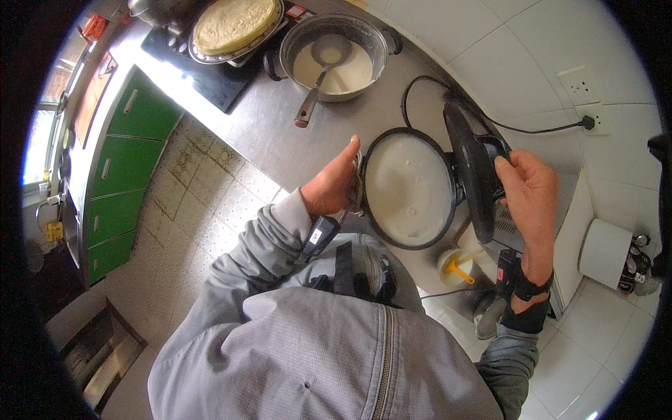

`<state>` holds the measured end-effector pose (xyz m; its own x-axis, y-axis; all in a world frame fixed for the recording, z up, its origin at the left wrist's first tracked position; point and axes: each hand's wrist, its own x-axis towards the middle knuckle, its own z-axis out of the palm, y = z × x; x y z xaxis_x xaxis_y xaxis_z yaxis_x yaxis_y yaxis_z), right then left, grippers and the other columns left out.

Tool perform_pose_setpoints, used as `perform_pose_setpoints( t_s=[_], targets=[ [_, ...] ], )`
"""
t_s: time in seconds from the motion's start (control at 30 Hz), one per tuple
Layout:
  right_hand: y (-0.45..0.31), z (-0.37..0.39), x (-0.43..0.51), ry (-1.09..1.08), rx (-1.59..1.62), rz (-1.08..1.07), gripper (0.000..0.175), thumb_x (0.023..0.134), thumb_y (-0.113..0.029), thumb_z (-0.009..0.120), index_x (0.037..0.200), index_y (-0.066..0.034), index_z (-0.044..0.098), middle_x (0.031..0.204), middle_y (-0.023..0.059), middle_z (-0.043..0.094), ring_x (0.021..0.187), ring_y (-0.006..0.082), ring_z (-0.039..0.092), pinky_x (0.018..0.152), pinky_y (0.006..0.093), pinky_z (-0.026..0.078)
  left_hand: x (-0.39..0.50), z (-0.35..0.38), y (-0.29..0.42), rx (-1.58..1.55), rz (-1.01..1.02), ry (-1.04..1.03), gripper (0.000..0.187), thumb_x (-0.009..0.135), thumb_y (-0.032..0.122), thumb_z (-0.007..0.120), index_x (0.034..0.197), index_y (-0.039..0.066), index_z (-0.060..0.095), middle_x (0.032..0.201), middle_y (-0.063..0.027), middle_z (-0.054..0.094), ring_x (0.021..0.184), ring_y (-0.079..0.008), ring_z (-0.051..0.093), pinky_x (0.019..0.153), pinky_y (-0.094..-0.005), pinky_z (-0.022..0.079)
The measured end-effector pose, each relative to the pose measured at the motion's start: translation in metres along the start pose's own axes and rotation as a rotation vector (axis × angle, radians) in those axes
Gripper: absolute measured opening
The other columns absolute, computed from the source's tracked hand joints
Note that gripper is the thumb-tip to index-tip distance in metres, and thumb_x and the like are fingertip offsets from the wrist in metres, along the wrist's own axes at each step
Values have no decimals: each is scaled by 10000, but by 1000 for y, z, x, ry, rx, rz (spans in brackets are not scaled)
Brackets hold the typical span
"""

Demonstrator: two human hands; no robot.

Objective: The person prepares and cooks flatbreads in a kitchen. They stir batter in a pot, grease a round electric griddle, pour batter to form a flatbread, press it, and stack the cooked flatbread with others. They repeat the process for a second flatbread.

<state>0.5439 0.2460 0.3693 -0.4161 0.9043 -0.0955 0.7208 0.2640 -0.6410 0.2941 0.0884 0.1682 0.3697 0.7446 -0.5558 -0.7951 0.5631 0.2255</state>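
Observation:
An electric griddle pan [409, 189] stands on the steel counter, its round plate covered with pale liquid batter. My right hand [527, 194] grips the handle of its black hinged lid [470, 173], which is raised. At the pan's left rim is my left hand [333, 181], thumb pointing up; a folded cloth [356, 191] lies between its palm and the rim, and the fingers are mostly hidden. Beyond the pan, a two-handled metal pot [362, 86] holds more batter, with a ladle [317, 86] leaning in it. A stack of flatbreads [233, 26] rests on a round metal rack.
A black cooktop [197, 68] lies at the upper left. The power cord [535, 128] runs to a wall socket. Near the counter's front edge stands a small bowl [450, 262] with a yellow-orange utensil [461, 272]. At the right, a white holder [606, 254] contains utensils.

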Motion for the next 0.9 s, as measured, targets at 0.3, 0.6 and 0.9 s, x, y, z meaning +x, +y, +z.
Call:
perform_pose_setpoints(
  t_s=[0.3, 0.6, 0.9],
  targets=[
    [-4, -1, -1, 24, -58, -11, 276, 1032, -168, 749, 867, 33, 659, 625, 9, 526, 605, 66, 457, 529, 328, 402, -2, 4, 8, 32, 47, -84, 1053, 1058, 870, 305, 1588, -7, 548, 1539, -190, 667, 1396, -343, 665, 1180, -573, 507],
    [-10, 0, 1, 29, -215, -87, 304, 1020, -188, 754, 853, 35, 631, 633, 149, 525, 563, 143, 443, 535, 385, 404, -2, 6, 16, -45, 1, -133, 905, 1110, 784, 325, 1653, 77, 483, 1565, -153, 646, 1423, -319, 649, 1192, -509, 529],
    [-22, 2, 0, 64, -279, -136, 309, 1017, -199, 751, 839, 26, 635, 650, 202, 596, 516, 304, 570, 544, 441, 441, -6, 11, 24, -44, 21, -134, 862, 1136, 744, 305, 1684, 91, 435, 1630, -143, 587, 1455, -307, 619, 1208, -500, 518]
  ],
)
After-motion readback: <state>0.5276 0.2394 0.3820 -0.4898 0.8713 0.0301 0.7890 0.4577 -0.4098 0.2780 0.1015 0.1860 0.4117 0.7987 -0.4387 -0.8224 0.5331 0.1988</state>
